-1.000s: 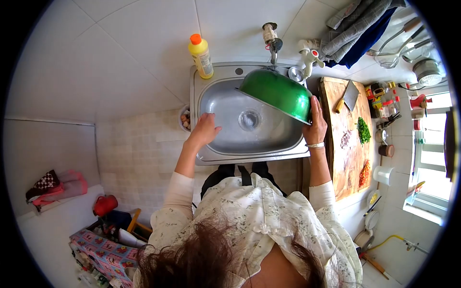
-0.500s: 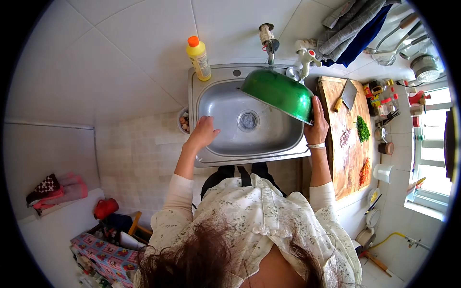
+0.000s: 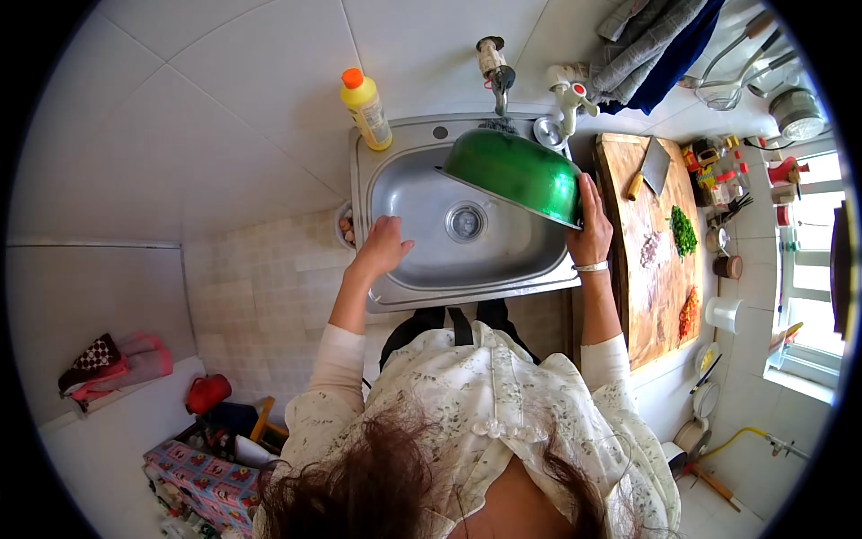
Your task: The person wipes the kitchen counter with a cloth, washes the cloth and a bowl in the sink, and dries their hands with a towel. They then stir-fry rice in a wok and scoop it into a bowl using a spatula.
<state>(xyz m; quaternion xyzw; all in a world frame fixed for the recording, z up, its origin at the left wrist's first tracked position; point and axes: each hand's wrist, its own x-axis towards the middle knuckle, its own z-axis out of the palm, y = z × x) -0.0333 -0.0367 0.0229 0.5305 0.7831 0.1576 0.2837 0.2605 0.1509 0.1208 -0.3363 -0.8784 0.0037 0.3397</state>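
Observation:
A shiny green metal basin (image 3: 516, 175) is tilted on its side over the back right of the stainless steel sink (image 3: 431, 301). My right hand (image 3: 590, 225) grips its right rim, with a band on the wrist. My left hand (image 3: 384, 247) is held at the sink's left side, thumb apart from loosely bent fingers, and I see nothing in it. Behind the basin, the metal faucet (image 3: 499, 76) points down, with a sparkling patch that looks like water under its spout. The drain (image 3: 466, 222) shows in the sink floor.
A yellow bottle with an orange cap (image 3: 368, 112) stands at the sink's back left corner. On the right, a cutting board (image 3: 642, 296) bears a cleaver (image 3: 655, 168), chopped greens (image 3: 682, 232) and chopped red bits (image 3: 689, 313). A second, white tap (image 3: 570, 103) is beside the faucet.
The view has shifted slightly. The basin sits a touch further left and stays tilted in my right hand. A sparkling patch now shows below the faucet. My left hand is nearly still.

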